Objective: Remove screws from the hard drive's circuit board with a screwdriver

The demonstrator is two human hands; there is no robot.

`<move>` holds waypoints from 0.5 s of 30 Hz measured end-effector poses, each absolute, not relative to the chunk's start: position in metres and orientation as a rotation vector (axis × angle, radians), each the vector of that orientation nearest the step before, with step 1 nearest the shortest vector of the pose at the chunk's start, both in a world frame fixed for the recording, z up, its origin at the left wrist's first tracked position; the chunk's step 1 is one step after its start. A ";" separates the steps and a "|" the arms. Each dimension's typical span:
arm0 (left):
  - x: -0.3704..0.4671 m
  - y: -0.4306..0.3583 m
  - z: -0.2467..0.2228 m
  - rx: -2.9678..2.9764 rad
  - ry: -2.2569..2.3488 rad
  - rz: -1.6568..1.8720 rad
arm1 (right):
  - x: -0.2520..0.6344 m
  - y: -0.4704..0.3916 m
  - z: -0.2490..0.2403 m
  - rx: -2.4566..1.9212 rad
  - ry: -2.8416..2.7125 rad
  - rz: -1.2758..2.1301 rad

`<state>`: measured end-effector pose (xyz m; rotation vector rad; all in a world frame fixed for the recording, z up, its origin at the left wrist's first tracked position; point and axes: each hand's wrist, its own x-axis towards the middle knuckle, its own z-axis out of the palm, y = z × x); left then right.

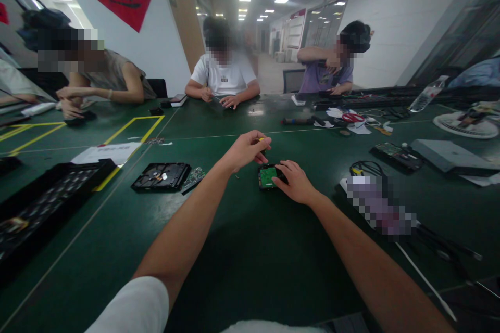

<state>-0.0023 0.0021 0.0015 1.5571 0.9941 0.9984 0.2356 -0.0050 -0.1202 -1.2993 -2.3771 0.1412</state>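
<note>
While the green table [250, 270] stretches wide around both arms, the open room lies on the near side of the fingers, bare mat all the way back to the person's body. Off to the outer side of the left fingers sit a black tray [47, 203], then an opened drive [161, 176] with a loose board [193, 178] just beside it, well apart from the work. Outward of the right fingers lie a coiled black cable [367, 169] and a grey box [449, 155], near but not touching. Three other people work at the far edge, their hands well clear.

Small hard drive [267, 176] lies flat on the mat, green circuit side up, directly under the fingertips. Right hand [297, 182] presses on its right edge, fingers curled over it, holding it down. Left hand [246, 150] hovers just above, fingers pinched shut on a thin yellow-tipped tool [261, 140], likely a screwdriver; tip is hidden.

Judgement: drive is stiff, dense for its size, metal case smooth; board face is fragile, so grip by the side edges, not the green face. Tiny dark speck just beside the left wrist may be a screw, too small to tell.
</note>
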 end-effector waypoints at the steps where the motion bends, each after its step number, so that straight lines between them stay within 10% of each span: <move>1: -0.002 0.002 0.002 1.546 0.980 1.001 | 0.236 -0.005 -0.120 -1.301 -2.376 0.139; 15: -0.002 0.002 0.005 1.616 1.071 0.973 | 0.235 -0.006 -0.118 -1.324 -2.368 0.195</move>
